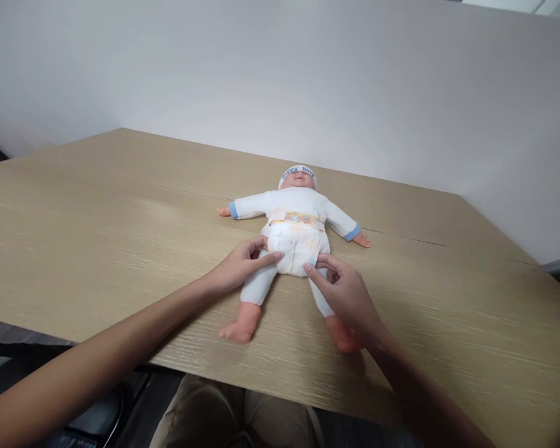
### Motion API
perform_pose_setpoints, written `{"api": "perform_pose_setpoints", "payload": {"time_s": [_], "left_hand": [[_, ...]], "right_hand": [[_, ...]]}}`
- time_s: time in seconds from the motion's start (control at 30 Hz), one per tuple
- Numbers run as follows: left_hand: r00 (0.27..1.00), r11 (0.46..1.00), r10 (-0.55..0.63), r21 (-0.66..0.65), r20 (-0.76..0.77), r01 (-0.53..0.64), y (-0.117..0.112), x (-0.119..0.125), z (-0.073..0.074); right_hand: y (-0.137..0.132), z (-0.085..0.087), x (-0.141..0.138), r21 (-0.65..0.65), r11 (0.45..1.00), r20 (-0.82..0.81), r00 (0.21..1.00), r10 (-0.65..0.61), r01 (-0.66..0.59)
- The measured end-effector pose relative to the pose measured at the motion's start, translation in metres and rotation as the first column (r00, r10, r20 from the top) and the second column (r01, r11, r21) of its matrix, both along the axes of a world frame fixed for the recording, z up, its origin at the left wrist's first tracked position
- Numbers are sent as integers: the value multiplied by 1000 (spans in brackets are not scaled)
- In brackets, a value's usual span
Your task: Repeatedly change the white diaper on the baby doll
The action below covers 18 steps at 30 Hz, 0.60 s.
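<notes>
A baby doll [303, 200] in a white suit with blue cuffs and a printed white cap lies on its back, arms spread, feet toward me. Around its hips sits a white diaper [293, 242] with an orange patterned band at the waist. My left hand [242, 264] pinches the diaper's edge at the leg on the left, thumb on the front. At the opposite leg, my right hand [343, 283] has its thumb and fingers closed on the other edge. The fingertips under the diaper's edges are partly hidden.
The doll rests on a light wooden table [121, 249] with thin seams across its top. Behind it rises a pale wall [280, 81]. The table's near edge runs just above my lap [233, 410].
</notes>
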<state>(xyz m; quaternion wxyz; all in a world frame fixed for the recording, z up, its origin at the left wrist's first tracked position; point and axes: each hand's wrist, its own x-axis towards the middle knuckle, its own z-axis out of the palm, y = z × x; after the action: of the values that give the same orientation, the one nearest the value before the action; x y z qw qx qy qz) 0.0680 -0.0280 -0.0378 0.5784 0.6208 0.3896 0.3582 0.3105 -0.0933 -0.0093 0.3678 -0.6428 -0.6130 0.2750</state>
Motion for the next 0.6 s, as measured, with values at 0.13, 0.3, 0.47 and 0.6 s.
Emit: {"api": "perform_pose_setpoints", "payload": {"time_s": [0.13, 0.3, 0.47, 0.6], "left_hand": [[999, 998, 26, 65, -30, -24, -1, 1, 0], [1000, 998, 14, 61, -17, -13, 2, 0, -5], [998, 1000, 10, 24, 58, -11, 5, 2, -10], [983, 998, 18, -69, 182, -5, 7, 4, -9]], "right_hand": [[-1, -3, 2, 5, 1000, -90, 996, 1, 0], [-5, -2, 3, 14, 1000, -121, 993, 10, -9], [-3, -1, -2, 4, 1000, 74, 997, 16, -16], [0, -6, 1, -18, 1000, 38, 999, 8, -8]]}}
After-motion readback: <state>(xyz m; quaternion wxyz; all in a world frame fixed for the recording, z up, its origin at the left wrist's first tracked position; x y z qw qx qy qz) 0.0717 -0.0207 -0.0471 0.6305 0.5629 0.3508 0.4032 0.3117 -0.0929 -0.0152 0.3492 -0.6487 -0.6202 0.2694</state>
